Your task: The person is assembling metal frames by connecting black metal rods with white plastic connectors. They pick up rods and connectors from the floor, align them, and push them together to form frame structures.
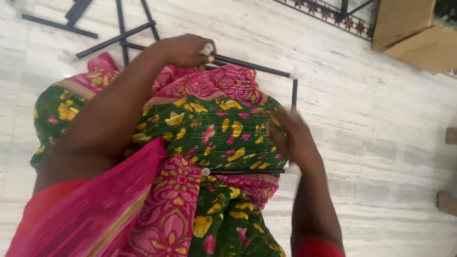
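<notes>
My left hand (184, 50) reaches forward over my knee and is closed on a white connector (207, 48) at the joint of a black rod frame. From that joint a black rod (252, 66) runs right to a corner, where a short rod (294, 94) turns down. Another black rod (245, 171) with a white end cap (205, 171) lies across my lap on the green and pink floral cloth (214, 128). My right hand (293, 138) is blurred and sits beside this rod's right end. Its grip is unclear.
Several loose black rods (112, 40) lie on the pale marble floor (381, 119) at the top left. A brown cardboard box (409, 28) stands at the top right beside a patterned rug border (328, 12). Two wooden blocks (450, 135) show at the right edge.
</notes>
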